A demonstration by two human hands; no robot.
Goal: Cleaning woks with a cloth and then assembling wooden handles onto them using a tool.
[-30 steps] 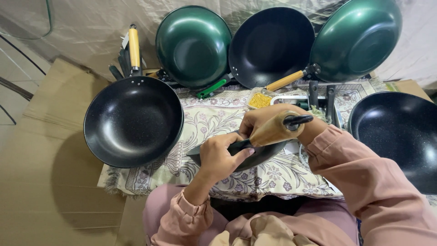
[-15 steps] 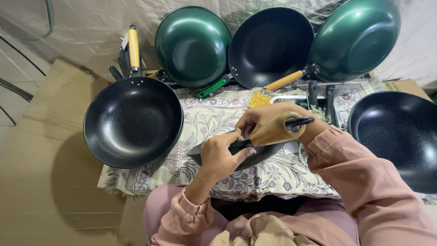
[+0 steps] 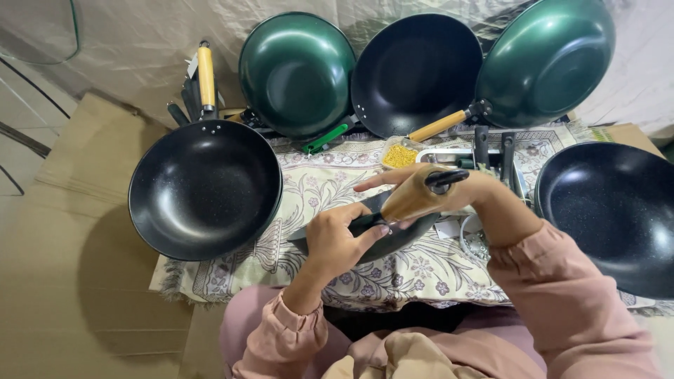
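- The left hand (image 3: 335, 242) reaches in from below, fingers curled tight round the near edge of a dark pan (image 3: 382, 228) held low over the patterned cloth (image 3: 309, 186).
- The right hand (image 3: 435, 193) comes across from the right, fingers wrapped round the pan's wooden handle (image 3: 411, 202); forefinger stretched out.
- Both hands hide most of the pan; its join with the handle cannot be made out.
- The pan looks black, shallow, tilted.
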